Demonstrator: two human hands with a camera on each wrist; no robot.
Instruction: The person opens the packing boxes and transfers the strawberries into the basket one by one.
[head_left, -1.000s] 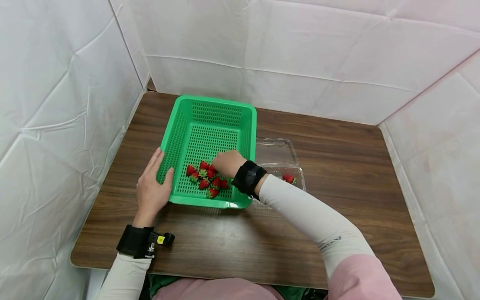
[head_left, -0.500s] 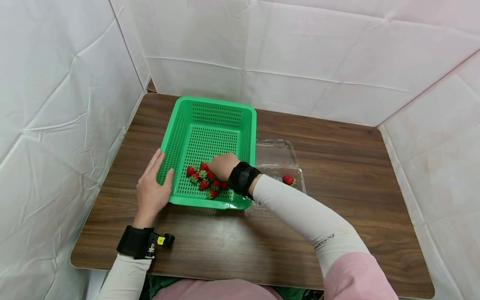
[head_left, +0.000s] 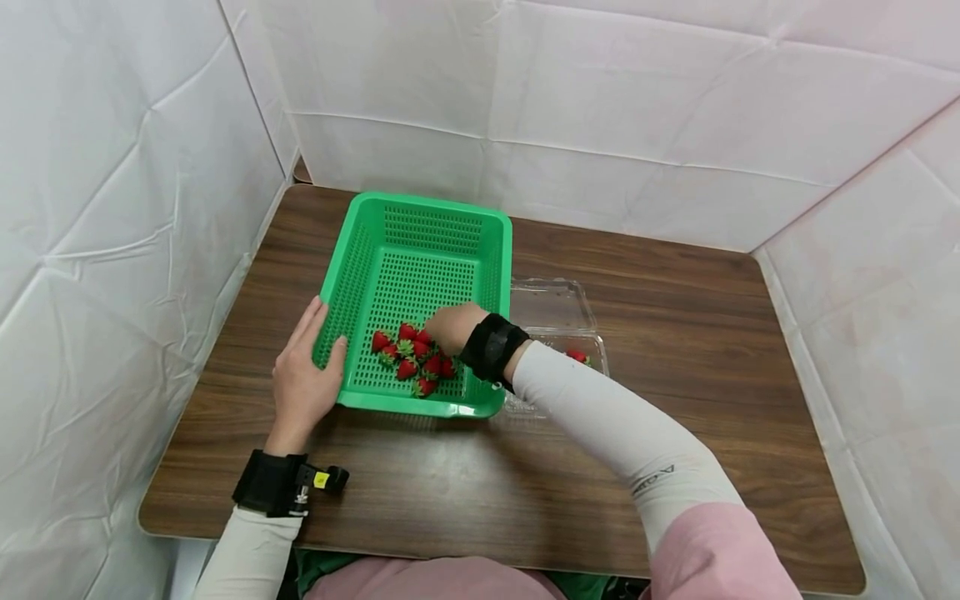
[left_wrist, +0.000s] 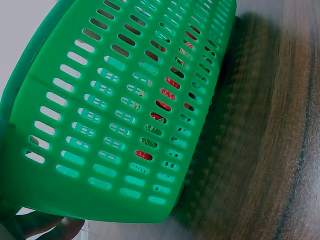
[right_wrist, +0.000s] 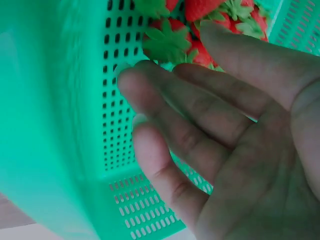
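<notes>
Item 1, far left: your left hand (head_left: 302,377) lies against the near left corner of the green basket (head_left: 420,233). The fingers run straight along the outside of the left wall and the thumb rests on the rim; the grip is flat and loose, pressing rather than clasping. A black wrist strap sits on that forearm, above the table (head_left: 750,333) edge. In the left wrist view the basket's slotted wall (left_wrist: 100,125) fills the frame, with red fruit showing through the slots.

Item 2, centre-left: the green basket stands on the dark wooden table, long side running away from you. Its far half is bare mesh.

Item 3, centre: the strawberries (head_left: 408,354) lie clustered on the basket floor at the near end, red with green caps, touching one another.

Item 4, centre: your right hand (head_left: 452,327) is down inside the basket, just beside the right edge of the cluster. In the right wrist view the fingers (right_wrist: 170,100) are relaxed and slightly spread, their tips at the strawberries (right_wrist: 200,30); the grip is open and holds nothing.

Item 5, right of the basket: a clear plastic clamshell box (head_left: 555,304) lies open, touching the basket's right wall. One strawberry (head_left: 576,356) lies in its near half, partly hidden by your right sleeve.
</notes>
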